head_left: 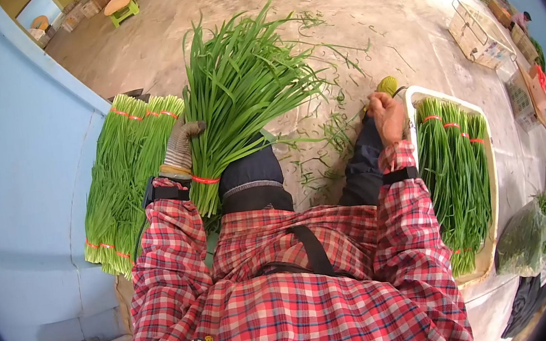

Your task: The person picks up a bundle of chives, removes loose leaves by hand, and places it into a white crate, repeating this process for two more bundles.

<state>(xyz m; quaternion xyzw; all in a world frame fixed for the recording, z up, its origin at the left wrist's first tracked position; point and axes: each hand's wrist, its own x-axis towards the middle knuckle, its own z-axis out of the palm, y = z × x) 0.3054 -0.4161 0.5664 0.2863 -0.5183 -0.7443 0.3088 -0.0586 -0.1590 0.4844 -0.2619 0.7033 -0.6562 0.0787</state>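
My left hand [181, 144], in a worn glove, grips a big bunch of green chives [236, 93] that lies across my left knee, its stems tied with a red band near the cut end and its leaves fanning out over the floor. My right hand [385, 116], bare, rests at my right knee beside the rim of a white tray [414, 95]. It closes on a small yellow-green object [386, 85] that I cannot identify. Tied chive bundles [457, 175] fill that tray.
A stack of banded chive bundles [127, 175] lies to my left against a blue wall [7, 169]. Loose leaves litter the concrete floor [324, 144]. A wire basket [478, 36] stands at far right, a bag of greens [527, 238] by the tray, a small stool [120, 5] far back.
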